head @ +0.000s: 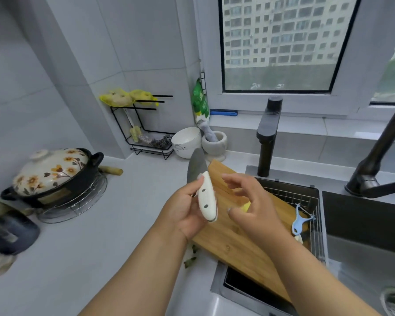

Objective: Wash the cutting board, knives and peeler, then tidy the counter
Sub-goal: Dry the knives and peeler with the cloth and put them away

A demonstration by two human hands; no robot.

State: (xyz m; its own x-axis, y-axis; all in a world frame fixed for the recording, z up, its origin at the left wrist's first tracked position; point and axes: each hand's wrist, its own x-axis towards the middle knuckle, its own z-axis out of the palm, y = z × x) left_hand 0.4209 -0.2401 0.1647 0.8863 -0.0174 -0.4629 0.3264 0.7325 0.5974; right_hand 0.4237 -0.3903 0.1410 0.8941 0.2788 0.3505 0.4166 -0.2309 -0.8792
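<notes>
My left hand (184,207) grips a knife (206,197) by its white handle, the grey blade pointing up and away over the counter. My right hand (251,206) hovers just right of the handle with fingers curled and apart; a bit of yellow, perhaps a sponge (246,205), shows in its palm. Under both hands a wooden cutting board (235,242) lies slanted across the sink's left edge. A light blue peeler (300,221) rests in the wire basket (315,201) beside the board.
A dark sink (363,224) with two black taps (268,137) fills the right. A floral-lidded pot (53,172) sits on a wire stand at the left. A white bowl (186,140), a stone mortar (214,142) and a black rack (146,131) stand at the back. Green scraps (191,258) lie near the board.
</notes>
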